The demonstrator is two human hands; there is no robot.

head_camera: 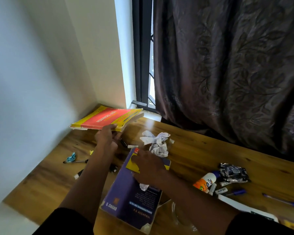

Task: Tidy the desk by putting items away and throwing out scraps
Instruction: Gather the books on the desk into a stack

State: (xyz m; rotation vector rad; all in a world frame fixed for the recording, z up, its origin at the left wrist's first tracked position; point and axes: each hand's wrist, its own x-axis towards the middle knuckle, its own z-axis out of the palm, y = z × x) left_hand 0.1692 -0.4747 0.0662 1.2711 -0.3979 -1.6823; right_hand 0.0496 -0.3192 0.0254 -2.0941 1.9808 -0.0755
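Note:
My left hand (107,138) grips the near edge of a red and yellow book (107,118), which is lifted and tilted above the far left corner of the wooden desk (202,150). On a purple book (134,197) lying at the front middle of the desk rests my right hand (149,167), over the book's yellow patch. A small white scrap (143,186) lies on the purple cover just below that hand. Crumpled white paper (157,143) sits beyond the purple book.
A pen (75,161) and a blue scrap (71,157) lie at the left. A glue bottle (205,181), a crumpled black wrapper (233,173), markers and blue pens (285,201) lie at the right. A dark curtain (227,65) hangs behind the desk; a wall stands at the left.

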